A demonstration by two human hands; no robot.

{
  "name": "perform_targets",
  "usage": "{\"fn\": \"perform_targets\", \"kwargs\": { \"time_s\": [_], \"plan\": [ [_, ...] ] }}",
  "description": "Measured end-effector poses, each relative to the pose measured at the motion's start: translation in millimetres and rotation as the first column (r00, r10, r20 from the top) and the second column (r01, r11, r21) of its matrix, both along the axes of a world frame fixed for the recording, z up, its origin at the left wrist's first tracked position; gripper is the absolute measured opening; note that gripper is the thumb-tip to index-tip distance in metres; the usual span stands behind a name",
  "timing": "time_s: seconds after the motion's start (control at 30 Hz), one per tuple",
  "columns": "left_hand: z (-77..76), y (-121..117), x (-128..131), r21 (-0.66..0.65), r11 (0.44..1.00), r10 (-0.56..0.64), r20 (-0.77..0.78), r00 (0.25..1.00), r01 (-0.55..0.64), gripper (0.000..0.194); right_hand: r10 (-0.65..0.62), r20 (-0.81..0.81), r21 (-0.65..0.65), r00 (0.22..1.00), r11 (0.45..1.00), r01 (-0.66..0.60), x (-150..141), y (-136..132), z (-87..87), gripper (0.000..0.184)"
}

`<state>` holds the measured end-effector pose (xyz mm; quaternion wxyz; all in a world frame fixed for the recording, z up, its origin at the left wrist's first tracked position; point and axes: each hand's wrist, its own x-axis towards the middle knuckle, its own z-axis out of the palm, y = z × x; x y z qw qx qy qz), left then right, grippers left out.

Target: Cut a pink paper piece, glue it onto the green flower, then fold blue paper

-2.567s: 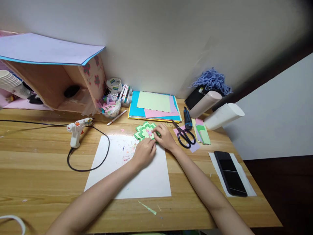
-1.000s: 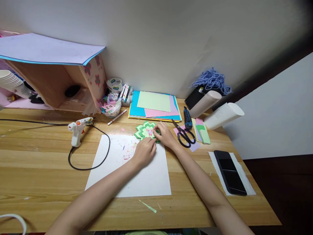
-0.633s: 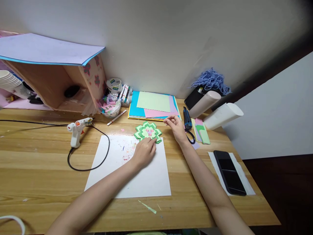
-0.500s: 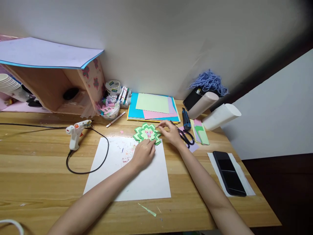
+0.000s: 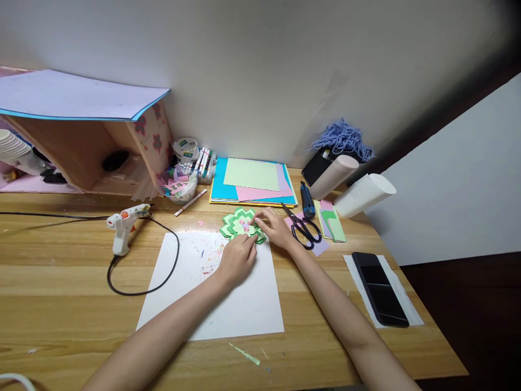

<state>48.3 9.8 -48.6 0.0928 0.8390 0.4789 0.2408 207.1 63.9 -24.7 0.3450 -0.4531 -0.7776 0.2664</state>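
Observation:
A layered paper flower [image 5: 233,223] in light and dark green lies at the top edge of a white sheet [image 5: 240,304]. Small pink and lilac pieces sit at its centre. My left hand [image 5: 237,259] is closed at the flower's lower edge, its fingers pressed on the paper and covering part of it. Over the flower's right side, my right hand [image 5: 275,228] has thumb and fingertips drawn together near the centre pieces; whatever is between them is too small to make out. Black-handled scissors [image 5: 305,231] lie just right of this hand.
A hot glue gun [image 5: 123,228] with a looping black cord lies left. Behind are a tub of paper scraps [image 5: 182,191], a marker [image 5: 190,202] and stacked coloured paper [image 5: 252,175]. To the right are a utility knife [image 5: 307,200], paper strips [image 5: 331,221] and a phone [image 5: 379,288].
My right hand lifted off the flower, moved right over the scissors, then came back to the flower's right side. My left hand stayed at the lower edge. The view tilted up slightly.

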Motion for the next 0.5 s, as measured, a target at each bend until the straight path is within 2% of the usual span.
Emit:
{"fn": "perform_targets", "kwargs": {
  "time_s": [0.13, 0.23, 0.33, 0.43, 0.5],
  "plan": [
    [-0.9, 0, 0, -0.005, 1.000, 0.001, 0.012, 1.000, -0.001, 0.028, -0.007, 0.006, 0.017, 1.000, 1.000, 0.007, -1, 0, 1.8, 0.017],
    [1.4, -1, 0, -0.031, 0.999, -0.011, 0.050, 0.999, 0.013, 0.028, -0.112, -0.085, -0.005, 0.990, 0.994, 0.112, -1, 3, 1.2, 0.020],
    [8.4, -2, -4, -0.054, 0.999, 0.006, 0.155, 0.988, 0.003, 0.026, -0.245, -0.132, -0.127, 0.961, 0.965, 0.229, 4, 6, -3.9, 0.016],
    [15.4, -1, -18, -0.086, 0.983, 0.180, 0.281, 0.943, -0.162, 0.023, -0.354, -0.070, -0.254, 0.933, 0.910, 0.326, 12, 3, -14.3, 0.013],
    [16.6, 2, -30, -0.125, 0.944, 0.330, 0.291, 0.898, -0.306, 0.024, -0.406, -0.060, -0.336, 0.912, 0.869, 0.364, 17, -2, -22.3, 0.014]
  ]
}}
